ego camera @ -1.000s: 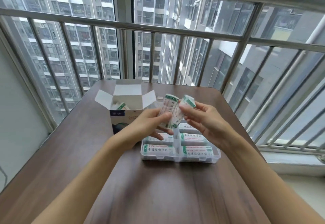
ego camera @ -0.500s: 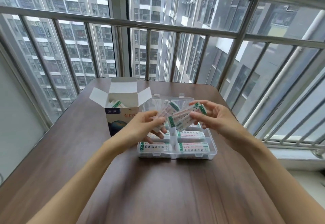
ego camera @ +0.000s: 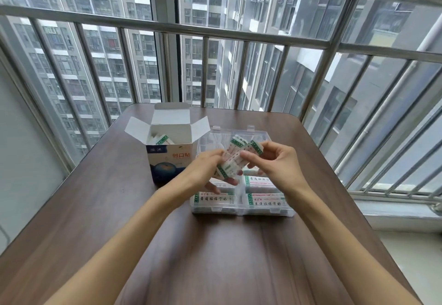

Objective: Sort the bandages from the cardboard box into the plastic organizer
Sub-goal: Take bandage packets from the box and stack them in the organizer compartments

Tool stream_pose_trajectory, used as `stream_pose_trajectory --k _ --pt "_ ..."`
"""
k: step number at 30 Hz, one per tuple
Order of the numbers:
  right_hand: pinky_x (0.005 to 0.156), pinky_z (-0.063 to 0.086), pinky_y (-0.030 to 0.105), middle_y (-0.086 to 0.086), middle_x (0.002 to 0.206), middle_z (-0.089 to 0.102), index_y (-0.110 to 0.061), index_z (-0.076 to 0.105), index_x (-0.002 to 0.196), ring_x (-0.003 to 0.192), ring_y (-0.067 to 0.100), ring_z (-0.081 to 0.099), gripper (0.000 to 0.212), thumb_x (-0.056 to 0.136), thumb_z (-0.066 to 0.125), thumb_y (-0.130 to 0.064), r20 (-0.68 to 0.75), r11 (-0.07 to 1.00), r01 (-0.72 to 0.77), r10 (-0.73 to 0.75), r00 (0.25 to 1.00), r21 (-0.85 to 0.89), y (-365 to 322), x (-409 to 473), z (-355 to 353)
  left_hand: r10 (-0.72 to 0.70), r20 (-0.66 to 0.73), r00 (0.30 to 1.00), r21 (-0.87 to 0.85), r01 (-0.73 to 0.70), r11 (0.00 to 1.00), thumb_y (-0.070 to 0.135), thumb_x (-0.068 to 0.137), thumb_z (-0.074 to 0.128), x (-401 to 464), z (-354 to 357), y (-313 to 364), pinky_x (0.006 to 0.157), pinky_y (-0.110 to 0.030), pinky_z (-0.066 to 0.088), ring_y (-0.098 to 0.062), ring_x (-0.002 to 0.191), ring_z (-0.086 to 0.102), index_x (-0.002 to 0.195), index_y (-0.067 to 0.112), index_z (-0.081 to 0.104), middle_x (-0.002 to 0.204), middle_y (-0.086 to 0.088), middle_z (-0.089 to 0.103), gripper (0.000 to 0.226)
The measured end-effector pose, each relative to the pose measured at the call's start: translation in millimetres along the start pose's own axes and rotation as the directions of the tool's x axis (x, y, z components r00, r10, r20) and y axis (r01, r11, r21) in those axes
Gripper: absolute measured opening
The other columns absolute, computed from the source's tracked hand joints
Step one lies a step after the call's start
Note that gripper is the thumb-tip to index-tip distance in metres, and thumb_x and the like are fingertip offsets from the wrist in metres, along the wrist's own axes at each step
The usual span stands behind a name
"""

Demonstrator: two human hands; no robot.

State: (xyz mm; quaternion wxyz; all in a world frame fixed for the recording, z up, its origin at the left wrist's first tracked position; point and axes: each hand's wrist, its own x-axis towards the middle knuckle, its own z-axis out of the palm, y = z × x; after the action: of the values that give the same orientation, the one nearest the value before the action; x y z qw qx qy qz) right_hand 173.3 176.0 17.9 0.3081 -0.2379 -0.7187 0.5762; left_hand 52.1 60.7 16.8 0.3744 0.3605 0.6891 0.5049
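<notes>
A clear plastic organizer (ego camera: 241, 212) lies on the brown table with white, green-edged bandages in its near compartments (ego camera: 265, 201). Above its middle, my left hand (ego camera: 203, 168) and my right hand (ego camera: 275, 163) both pinch a small stack of bandages (ego camera: 235, 158), tilted up to the right. The open cardboard box (ego camera: 171, 158), white over dark blue, stands left of the organizer with more bandages (ego camera: 162, 140) poking out of its top.
The wooden table (ego camera: 215, 257) stands against a metal window railing (ego camera: 215, 34) along its far and right sides. A grey wall lies to the left. The organizer's far compartments are partly hidden behind my hands.
The two handfuls of bandages, held apart a moment ago, have come together into one stack between both hands. The hands moved closer to each other above the organizer.
</notes>
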Motion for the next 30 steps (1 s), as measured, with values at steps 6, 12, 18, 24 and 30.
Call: stream_pose_trajectory --k 6,12,18,24,30 --pt "0.062 0.049 0.026 0.007 0.081 0.067 -0.008 0.073 0.087 0.069 0.016 0.060 0.025 0.070 0.082 -0.024 -0.094 0.991 0.047 -0.058 0.994 -0.122 6.6 12.9 17.1 -0.003 0.136 0.991 -0.046 0.009 0.999 0.029 0.102 0.035 10.5 -10.1 2.2 0.042 -0.016 0.040 -0.008 0.065 0.065 0.112 0.020 0.058 0.081 0.007 0.072 0.027" --pt "0.082 0.047 0.018 -0.004 0.124 0.046 -0.028 0.045 0.131 0.106 0.008 0.049 0.050 0.087 0.067 -0.026 0.261 0.908 0.177 -0.079 0.962 -0.380 -2.3 42.0 14.2 -0.029 0.180 0.983 0.276 -0.023 0.961 0.018 0.100 0.037 26.0 -31.7 6.6 0.042 -0.013 0.032 -0.007 0.060 0.051 0.115 0.017 0.051 0.078 0.006 0.058 0.021" --pt "0.072 0.052 0.022 -0.002 0.095 0.071 -0.016 0.072 0.105 0.078 0.011 0.062 0.020 0.088 0.065 -0.010 0.365 0.827 0.309 -0.137 0.921 -0.470 -6.2 61.6 24.2 -0.015 0.130 0.991 0.542 -0.058 0.838 0.023 0.100 0.038 40.9 -45.9 12.1 0.051 -0.013 0.038 -0.009 0.063 0.052 0.108 0.010 0.056 0.082 0.002 0.063 0.024" --pt "0.072 0.054 0.022 0.003 0.095 0.073 -0.013 0.073 0.105 0.076 0.016 0.067 0.021 0.084 0.069 -0.010 0.234 0.904 0.111 -0.013 0.972 -0.414 13.8 62.9 25.8 0.214 -0.078 0.974 0.655 -0.111 0.747 0.035 0.089 0.061 44.4 -59.9 -12.9 0.087 -0.034 0.050 -0.008 0.096 0.060 0.107 0.032 0.063 0.104 0.009 0.066 0.019" --pt "0.072 0.054 0.025 0.003 0.087 0.074 -0.015 0.075 0.099 0.074 0.015 0.069 0.020 0.079 0.074 -0.013 0.220 0.868 0.157 -0.057 0.974 -0.471 25.6 61.0 29.6 0.338 -0.159 0.927 0.800 -0.080 0.594 0.046 0.086 0.063 36.1 -59.3 -17.3 0.062 -0.026 0.032 -0.005 0.079 0.046 0.106 0.041 0.069 0.066 0.025 0.045 0.021"
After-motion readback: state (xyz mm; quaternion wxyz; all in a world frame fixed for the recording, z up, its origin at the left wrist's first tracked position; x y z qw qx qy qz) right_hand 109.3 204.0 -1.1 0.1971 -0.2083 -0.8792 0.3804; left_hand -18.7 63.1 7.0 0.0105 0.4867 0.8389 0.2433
